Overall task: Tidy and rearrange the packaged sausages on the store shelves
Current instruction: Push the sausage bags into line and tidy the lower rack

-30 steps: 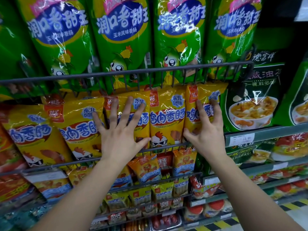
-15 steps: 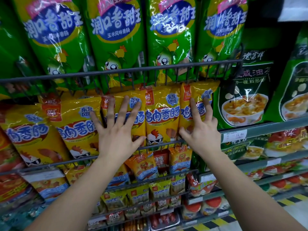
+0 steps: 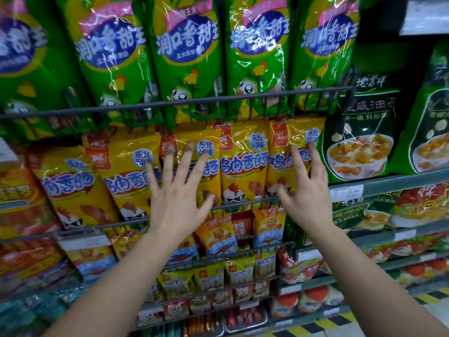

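**Both hands spread over the yellow sausage row**

From the head camera, the left hand (image 3: 179, 203) reaches up to the middle tier of a grey wire shelf rack (image 3: 194, 102). Its fingers are straight and fanned wide, and it holds nothing. The fingertips lie on the glossy faces of the yellow plastic chicken sausage packs (image 3: 244, 166), which stand upright side by side behind the rack's lower front rail (image 3: 243, 204). The little finger reaches onto the pack to the left, the other three fingers cover the next pack along, and the thumb points right, just above the rail.

The right hand (image 3: 306, 190) is also spread and grips nothing. Two long fingers stretch up over the last yellow pack (image 3: 292, 137) at the right end of the row, and the thumb sticks out leftward near that pack's lower part. One yellow pack, printed with a cartoon chicken in sunglasses, shows uncovered between the two hands.

Tall green plastic corn sausage packs (image 3: 187, 57) stand in a row on the tier above. Below the rail sit smaller orange-and-yellow sausage packets (image 3: 218, 237). To the right of the rack, dark green soup packets (image 3: 359, 132) picturing a bowl stand on a grey shelf that carries a white price label (image 3: 346, 192) on its edge. Yellow-and-black floor striping (image 3: 315, 330) shows at the bottom right.
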Tool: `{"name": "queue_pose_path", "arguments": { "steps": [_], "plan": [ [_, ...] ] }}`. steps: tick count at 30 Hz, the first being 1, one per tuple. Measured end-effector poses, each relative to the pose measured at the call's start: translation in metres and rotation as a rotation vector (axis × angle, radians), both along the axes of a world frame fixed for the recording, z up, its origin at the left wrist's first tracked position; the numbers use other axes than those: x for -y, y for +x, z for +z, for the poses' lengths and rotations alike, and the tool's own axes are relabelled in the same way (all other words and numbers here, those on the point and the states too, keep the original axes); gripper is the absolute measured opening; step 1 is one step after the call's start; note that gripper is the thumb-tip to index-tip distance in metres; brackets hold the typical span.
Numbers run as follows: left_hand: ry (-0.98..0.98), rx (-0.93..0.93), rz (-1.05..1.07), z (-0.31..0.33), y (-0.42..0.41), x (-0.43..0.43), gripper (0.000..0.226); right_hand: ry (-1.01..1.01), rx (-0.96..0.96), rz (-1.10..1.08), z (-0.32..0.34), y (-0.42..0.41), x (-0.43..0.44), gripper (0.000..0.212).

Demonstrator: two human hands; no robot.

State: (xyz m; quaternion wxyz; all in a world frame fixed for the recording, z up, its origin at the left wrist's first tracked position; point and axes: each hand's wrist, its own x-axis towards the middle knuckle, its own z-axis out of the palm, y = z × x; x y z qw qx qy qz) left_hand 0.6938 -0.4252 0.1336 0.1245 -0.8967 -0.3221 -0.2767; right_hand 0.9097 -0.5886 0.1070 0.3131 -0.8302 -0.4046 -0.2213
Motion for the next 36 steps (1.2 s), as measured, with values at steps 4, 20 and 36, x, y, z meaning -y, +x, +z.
{"name": "queue_pose_path", "arguments": {
  "steps": [4,20,36],
  "plan": [
    [-0.023,0.022,-0.02,-0.005,-0.01,0.003,0.082,0.065,0.021,0.016,-0.004,-0.01,0.003,0.08],
    [-0.217,0.089,-0.145,-0.093,-0.048,0.038,0.066,0.034,-0.156,0.089,-0.103,-0.058,0.025,0.059],
    [-1.035,0.026,-0.076,-0.185,0.003,0.046,0.068,-0.207,-0.659,-0.109,-0.173,-0.022,0.024,0.072]
  ]
}}
